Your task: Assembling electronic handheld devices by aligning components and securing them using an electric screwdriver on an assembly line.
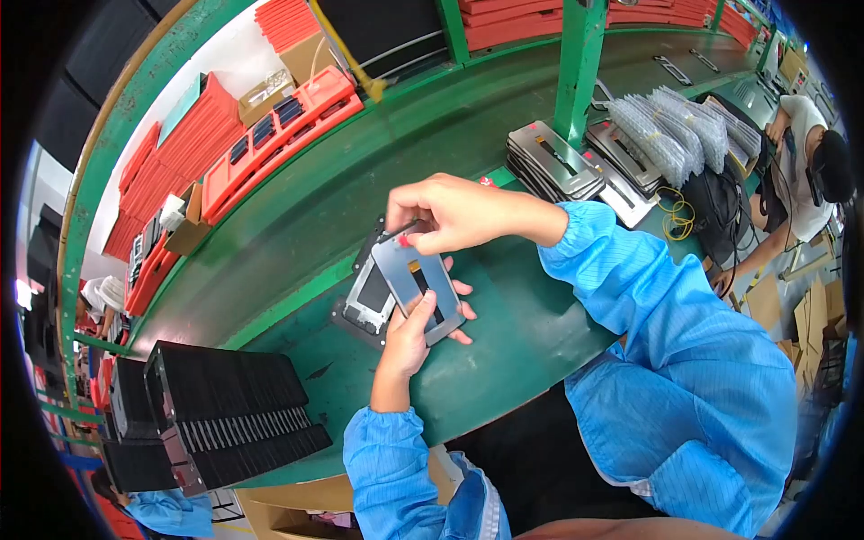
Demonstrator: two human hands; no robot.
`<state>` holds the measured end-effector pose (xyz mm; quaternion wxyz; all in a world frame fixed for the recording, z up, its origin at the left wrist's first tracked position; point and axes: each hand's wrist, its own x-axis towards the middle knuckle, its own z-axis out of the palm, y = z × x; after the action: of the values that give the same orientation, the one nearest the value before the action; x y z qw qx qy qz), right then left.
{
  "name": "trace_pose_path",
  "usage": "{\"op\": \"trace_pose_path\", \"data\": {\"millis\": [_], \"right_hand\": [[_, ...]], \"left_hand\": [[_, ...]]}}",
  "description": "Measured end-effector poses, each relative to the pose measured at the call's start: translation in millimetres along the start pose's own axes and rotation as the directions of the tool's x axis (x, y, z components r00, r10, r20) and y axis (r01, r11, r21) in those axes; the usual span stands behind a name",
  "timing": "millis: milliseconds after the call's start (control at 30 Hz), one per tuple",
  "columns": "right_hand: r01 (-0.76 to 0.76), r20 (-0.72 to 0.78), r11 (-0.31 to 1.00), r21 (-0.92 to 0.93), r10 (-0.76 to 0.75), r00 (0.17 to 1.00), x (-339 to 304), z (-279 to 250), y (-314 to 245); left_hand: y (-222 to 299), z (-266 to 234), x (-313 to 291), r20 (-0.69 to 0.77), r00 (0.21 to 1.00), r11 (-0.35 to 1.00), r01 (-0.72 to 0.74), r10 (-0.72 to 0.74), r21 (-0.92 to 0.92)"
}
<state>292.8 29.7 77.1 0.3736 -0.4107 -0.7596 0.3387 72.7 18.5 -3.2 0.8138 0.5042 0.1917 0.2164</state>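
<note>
My left hand (407, 344) grips a flat silver-grey panel (448, 286) along its lower part, thumb across the front and fingertips showing past the right edge. The panel is tilted and has a long dark slot with a small amber strip at its top. At the panel's upper left corner, beside a red tab (404, 240), my right hand (454, 214) is closed in a pinch. Whether it grips the tab or the panel's edge I cannot make out. Behind the panel, a black-rimmed frame (344, 311) with a pale inner part lies on the green work mat (513, 333).
Similar panels (551, 162) are stacked at the back right, near bubble-wrap packs (661, 135) and a green post (579, 72). Black slotted trays (238, 405) stand at left. Across the green conveyor (270, 261) sit red trays (297, 126). A co-worker (810, 171) is at far right.
</note>
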Motion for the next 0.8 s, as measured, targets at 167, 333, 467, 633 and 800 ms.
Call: {"op": "trace_pose_path", "data": {"millis": [167,333,467,633,800], "right_hand": [[0.231,0.006,0.888,-0.398,-0.25,0.968,-4,-10,2],[0.0,-0.351,0.88,-0.475,-0.19,0.917,0,-15,8],[-0.101,-0.034,0.604,-0.791,0.121,0.992,-19,-35,65],[-0.285,0.097,0.524,-0.802,0.587,0.804,-9,-32,26],[-0.076,0.151,0.992,0.105,0.06,0.987,-1,1,3]], "left_hand": [[0,-4,-2,0.013,1.0,0.999,0.028,-0.028,-0.016],[5,-8,-3,0.098,0.995,0.999,0.02,-0.017,-0.036],[12,-3,-1,0.093,0.987,0.982,-0.118,0.132,-0.146],[19,-2,-11,-0.121,0.918,0.876,-0.397,0.378,-0.274],[19,-15,-12,-0.199,0.907,0.899,-0.404,0.371,-0.168]]}}
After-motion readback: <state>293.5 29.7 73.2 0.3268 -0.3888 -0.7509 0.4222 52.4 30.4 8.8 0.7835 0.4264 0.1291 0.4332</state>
